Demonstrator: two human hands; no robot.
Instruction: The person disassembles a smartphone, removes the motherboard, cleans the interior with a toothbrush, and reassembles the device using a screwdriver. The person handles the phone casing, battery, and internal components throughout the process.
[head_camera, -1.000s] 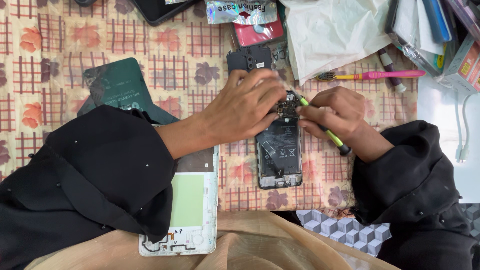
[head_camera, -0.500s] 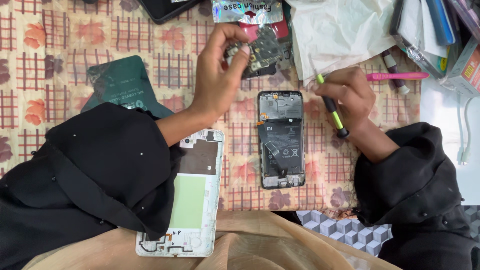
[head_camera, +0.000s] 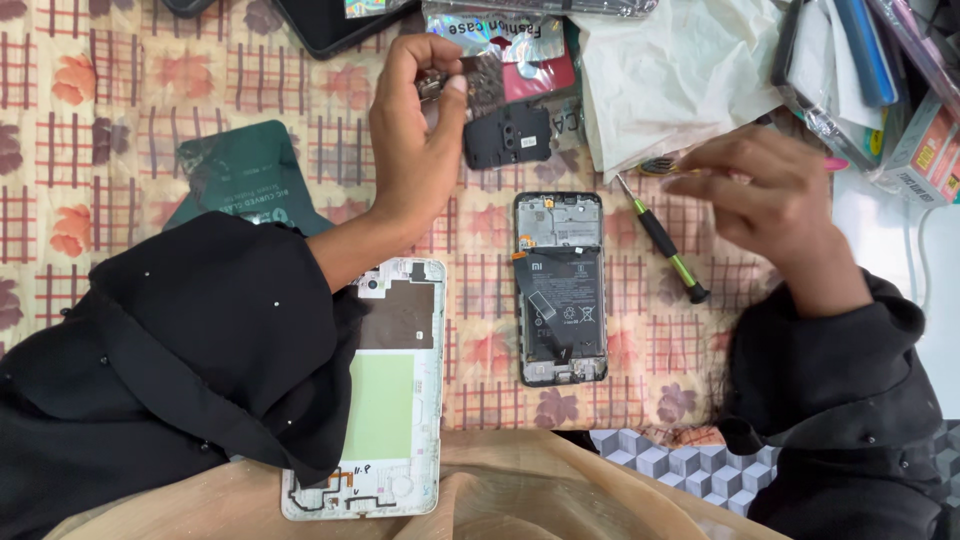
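My left hand (head_camera: 420, 140) is raised over the patterned cloth and pinches a small metal-and-board phone part (head_camera: 483, 80) between thumb and fingers. Just below that part lies a black plastic camera cover (head_camera: 507, 135). An opened black phone (head_camera: 560, 290) lies face down in the middle, its battery and inner frame exposed. Beside the phone's top right corner lies a green-and-black screwdriver (head_camera: 662, 240). My right hand (head_camera: 765, 190) hovers above and to the right of the screwdriver with its fingers loosely apart, holding nothing.
A white phone frame with a green panel (head_camera: 385, 400) lies at the lower left of the opened phone. A dark green back cover (head_camera: 245, 175) sits at the left. Crumpled white plastic (head_camera: 680, 70), packets and boxes crowd the top and right, with a pink-handled tool (head_camera: 835, 163) behind my right hand.
My left hand lifted a part off the opened phone and carried it up toward the top. My right hand let go of the green screwdriver, which now lies on the cloth.
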